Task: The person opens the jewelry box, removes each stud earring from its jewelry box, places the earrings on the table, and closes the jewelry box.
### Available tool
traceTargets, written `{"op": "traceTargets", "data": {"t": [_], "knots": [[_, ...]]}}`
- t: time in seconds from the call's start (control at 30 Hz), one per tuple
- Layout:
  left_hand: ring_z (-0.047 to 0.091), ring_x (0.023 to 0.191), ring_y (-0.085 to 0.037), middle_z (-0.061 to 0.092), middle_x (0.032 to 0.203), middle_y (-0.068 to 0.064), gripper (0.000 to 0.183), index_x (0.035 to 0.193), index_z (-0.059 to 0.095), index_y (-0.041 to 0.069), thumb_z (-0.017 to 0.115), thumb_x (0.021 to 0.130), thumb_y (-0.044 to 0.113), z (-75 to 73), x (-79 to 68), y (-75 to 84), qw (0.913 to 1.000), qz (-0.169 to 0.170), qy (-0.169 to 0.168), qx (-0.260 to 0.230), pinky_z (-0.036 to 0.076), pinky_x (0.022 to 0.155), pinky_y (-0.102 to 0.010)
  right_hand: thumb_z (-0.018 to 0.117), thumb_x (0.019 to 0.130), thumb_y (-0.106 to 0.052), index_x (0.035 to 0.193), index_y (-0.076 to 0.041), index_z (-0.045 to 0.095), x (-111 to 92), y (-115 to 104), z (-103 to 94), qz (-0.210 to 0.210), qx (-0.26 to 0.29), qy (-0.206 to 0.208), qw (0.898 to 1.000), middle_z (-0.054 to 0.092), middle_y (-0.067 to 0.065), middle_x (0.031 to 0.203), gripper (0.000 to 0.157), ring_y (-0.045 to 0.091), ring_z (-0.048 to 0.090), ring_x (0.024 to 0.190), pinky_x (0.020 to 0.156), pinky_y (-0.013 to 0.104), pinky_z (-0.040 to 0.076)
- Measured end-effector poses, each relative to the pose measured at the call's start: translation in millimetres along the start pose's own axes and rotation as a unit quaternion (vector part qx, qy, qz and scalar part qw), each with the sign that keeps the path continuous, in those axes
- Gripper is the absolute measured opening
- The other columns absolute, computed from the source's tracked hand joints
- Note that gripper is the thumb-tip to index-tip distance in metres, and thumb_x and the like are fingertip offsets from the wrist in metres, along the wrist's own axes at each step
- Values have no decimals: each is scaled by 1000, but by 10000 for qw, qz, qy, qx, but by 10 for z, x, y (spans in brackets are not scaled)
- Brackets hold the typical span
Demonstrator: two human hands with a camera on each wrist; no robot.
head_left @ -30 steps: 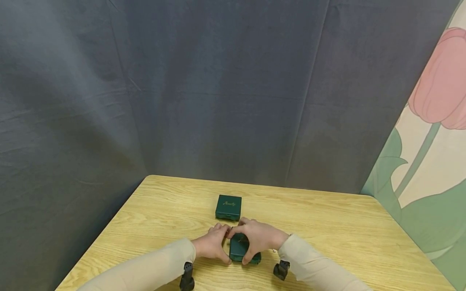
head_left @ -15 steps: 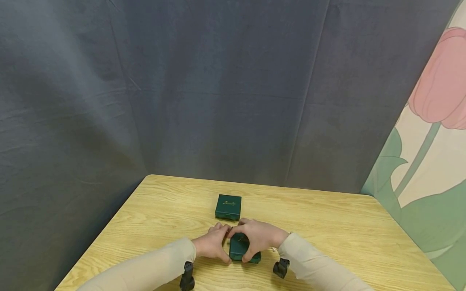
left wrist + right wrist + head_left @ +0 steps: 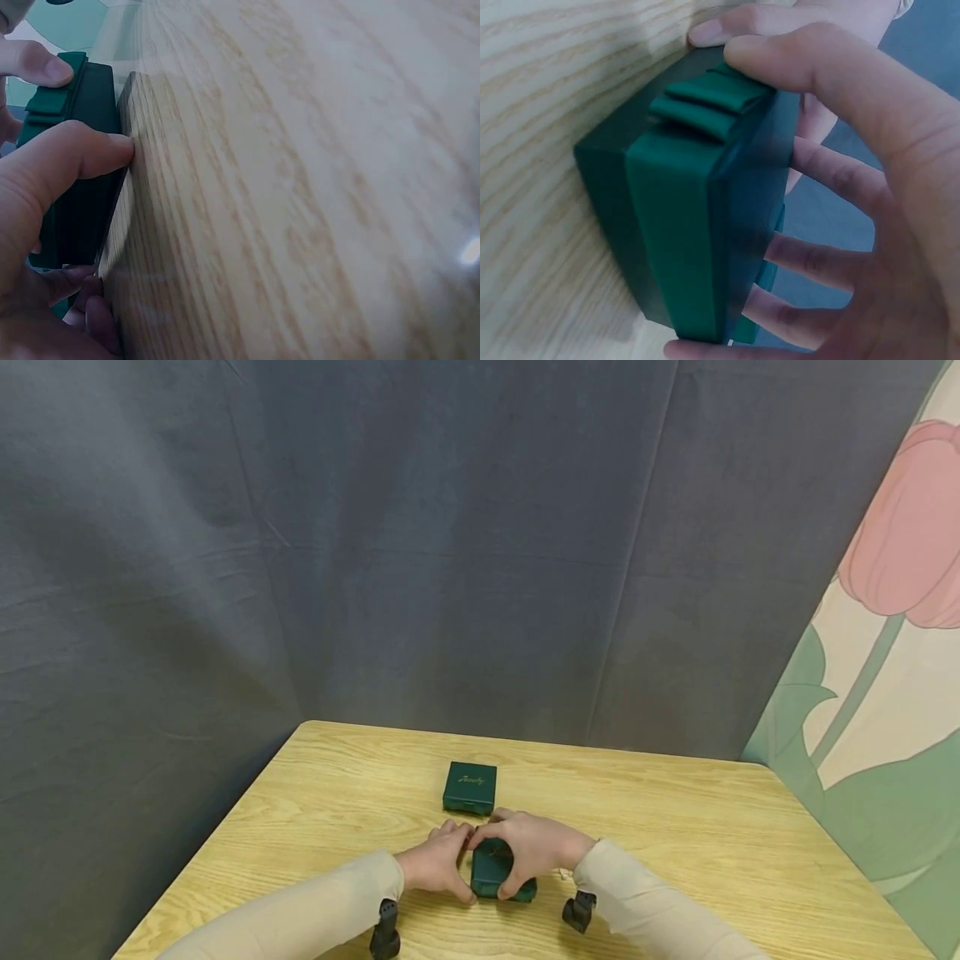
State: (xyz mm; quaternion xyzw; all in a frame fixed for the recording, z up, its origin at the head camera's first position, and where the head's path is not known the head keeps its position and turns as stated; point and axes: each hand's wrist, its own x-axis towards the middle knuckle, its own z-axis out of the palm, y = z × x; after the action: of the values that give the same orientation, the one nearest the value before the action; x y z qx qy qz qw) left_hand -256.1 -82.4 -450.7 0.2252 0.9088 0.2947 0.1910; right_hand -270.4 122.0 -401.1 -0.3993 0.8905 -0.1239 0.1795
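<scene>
A dark green jewelry box (image 3: 489,878) lies on the wooden table between both hands; a green ribbon bow (image 3: 712,97) sits on its front side. My left hand (image 3: 435,863) holds its left end, thumb at the front corner and fingers bent behind. From above, my right hand (image 3: 534,852) spans the box, its thumb pressing the front by the bow and its fingers curled over the far side. The fingertips of both hands meet near the back left corner. Much of the lid is hidden under the right hand. Behind lies a second green box (image 3: 469,787) with gold lettering, untouched.
The pale wooden table (image 3: 660,827) has a rounded far edge. A grey-blue curtain (image 3: 450,568) hangs behind and to the left. At right is a panel with a painted tulip (image 3: 900,535). A small shiny thing (image 3: 565,874) shows by the right cuff, too small to identify.
Almost nothing: both hands keep their hold on the near box, which has shifted very slightly left in the head view.
</scene>
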Motion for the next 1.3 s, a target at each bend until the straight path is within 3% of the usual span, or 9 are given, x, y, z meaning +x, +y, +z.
{"op": "traceTargets", "data": {"t": [0.23, 0.53, 0.9, 1.3], "knots": [[39, 102, -22, 41, 116, -3, 79, 133, 45, 12, 86, 68, 30, -10, -16, 18, 10000, 3, 30, -27, 43, 93, -43, 84, 73, -39, 130, -33, 57, 5, -5, -26, 54, 52, -92, 9999, 48, 3, 139, 63, 23, 53, 121, 89, 37, 50], [38, 97, -21, 41, 111, -2, 72, 127, 46, 16, 86, 69, 30, -12, -34, 27, 10000, 10, 48, -67, 43, 88, -39, 88, 67, -40, 127, -33, 59, 4, 15, 4, 1, 76, 60, 10000, 49, 0, 128, 67, 21, 53, 115, 86, 35, 51], [38, 99, -22, 41, 115, -2, 77, 132, 44, 16, 85, 70, 32, -2, 8, -12, 10000, -33, -28, -62, 43, 89, -43, 84, 72, -38, 129, -31, 58, 23, 23, -53, -38, 107, -137, 9998, 50, 2, 136, 64, 24, 53, 122, 91, 37, 49], [38, 100, -21, 41, 114, -2, 78, 133, 42, 15, 85, 70, 32, -6, -5, -5, 10000, -46, -21, -49, 43, 90, -43, 87, 67, -40, 123, -33, 57, 0, 43, -45, -157, 111, 194, 9996, 47, -2, 121, 64, 15, 54, 103, 82, 33, 51]]}}
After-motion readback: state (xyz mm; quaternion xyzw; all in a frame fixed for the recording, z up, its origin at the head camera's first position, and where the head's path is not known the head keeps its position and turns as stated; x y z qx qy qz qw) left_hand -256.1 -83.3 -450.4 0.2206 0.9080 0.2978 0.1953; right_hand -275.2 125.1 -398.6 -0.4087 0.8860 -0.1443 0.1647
